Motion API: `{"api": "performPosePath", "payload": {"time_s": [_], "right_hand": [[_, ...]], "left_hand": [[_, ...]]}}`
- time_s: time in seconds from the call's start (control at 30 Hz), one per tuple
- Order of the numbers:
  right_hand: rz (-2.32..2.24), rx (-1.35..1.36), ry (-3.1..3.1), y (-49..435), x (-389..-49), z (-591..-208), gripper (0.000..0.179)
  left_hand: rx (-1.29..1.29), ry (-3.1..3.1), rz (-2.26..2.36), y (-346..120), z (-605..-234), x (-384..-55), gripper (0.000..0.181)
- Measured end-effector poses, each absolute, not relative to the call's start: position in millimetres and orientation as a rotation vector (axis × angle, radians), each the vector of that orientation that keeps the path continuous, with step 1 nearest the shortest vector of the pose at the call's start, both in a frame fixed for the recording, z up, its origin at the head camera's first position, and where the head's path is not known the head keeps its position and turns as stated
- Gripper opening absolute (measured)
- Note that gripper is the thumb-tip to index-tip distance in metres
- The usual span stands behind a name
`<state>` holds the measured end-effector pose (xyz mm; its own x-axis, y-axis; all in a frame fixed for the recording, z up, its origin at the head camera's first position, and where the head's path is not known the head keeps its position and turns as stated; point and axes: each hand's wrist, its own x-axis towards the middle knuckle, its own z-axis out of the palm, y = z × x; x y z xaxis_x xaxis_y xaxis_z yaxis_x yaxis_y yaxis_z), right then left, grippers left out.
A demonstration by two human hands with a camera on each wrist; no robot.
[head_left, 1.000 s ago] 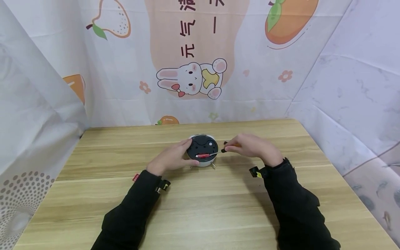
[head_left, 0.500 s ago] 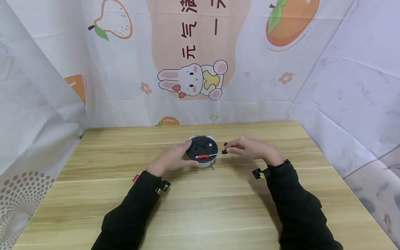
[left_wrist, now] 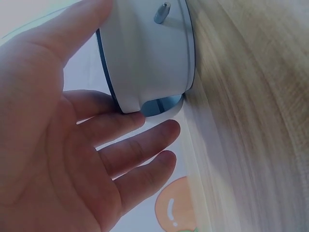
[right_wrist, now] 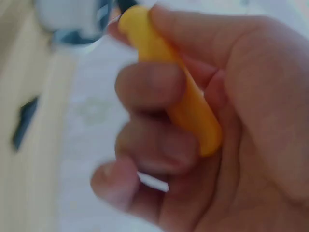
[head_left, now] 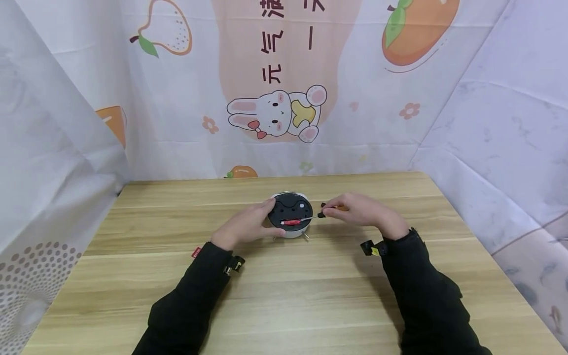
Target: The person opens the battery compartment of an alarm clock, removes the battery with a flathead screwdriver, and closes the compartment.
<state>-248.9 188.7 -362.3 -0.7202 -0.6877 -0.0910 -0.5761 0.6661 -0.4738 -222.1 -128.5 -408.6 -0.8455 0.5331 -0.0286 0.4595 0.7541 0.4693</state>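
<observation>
A round alarm clock (head_left: 289, 207) lies on the table with its black back facing up and its white rim and small metal feet showing. A red battery (head_left: 291, 222) sits in the slot of that back. My left hand (head_left: 246, 224) grips the clock's left side between thumb and index finger; in the left wrist view its other fingers spread loosely beside the white casing (left_wrist: 145, 53). My right hand (head_left: 361, 211) holds a screwdriver by its yellow-orange handle (right_wrist: 181, 92), fingers wrapped round it. The screwdriver's thin shaft (head_left: 312, 217) reaches leftward to the battery's right end.
Just beyond the screwdriver a small black piece (head_left: 323, 204) lies on the wooden table (head_left: 284, 296); its kind is too small to tell. A printed cloth (head_left: 177, 118) hangs behind the table's far edge, with more cloth at both sides.
The whole scene shifts slightly right in the head view. My right hand draws back a little to the right with the screwdriver; the left hand stays on the clock.
</observation>
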Motion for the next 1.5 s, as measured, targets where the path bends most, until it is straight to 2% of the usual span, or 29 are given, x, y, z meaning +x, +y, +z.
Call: {"api": "performPosePath", "payload": {"time_s": [0.27,0.5,0.63,0.97,1.5], "right_hand": [[-0.309,-1.103,2.802,152,-226,-331,0.019],[-0.134,-1.144,2.884,147,-215,-331,0.012],[-0.195,-1.191,2.835,155,-218,-336,0.010],[-0.517,-1.184,2.595,188,-245,-366,0.034],[-0.796,-1.176,2.446,199,-262,-388,0.036]], "left_hand": [[0.781,2.780,0.701,-128,-410,-223,0.103],[0.767,2.784,0.704,-127,-411,-223,0.102],[0.766,2.787,0.698,-126,-410,-223,0.102],[0.756,2.780,0.688,-125,-409,-223,0.102],[0.767,2.788,0.695,-127,-407,-222,0.101]]}}
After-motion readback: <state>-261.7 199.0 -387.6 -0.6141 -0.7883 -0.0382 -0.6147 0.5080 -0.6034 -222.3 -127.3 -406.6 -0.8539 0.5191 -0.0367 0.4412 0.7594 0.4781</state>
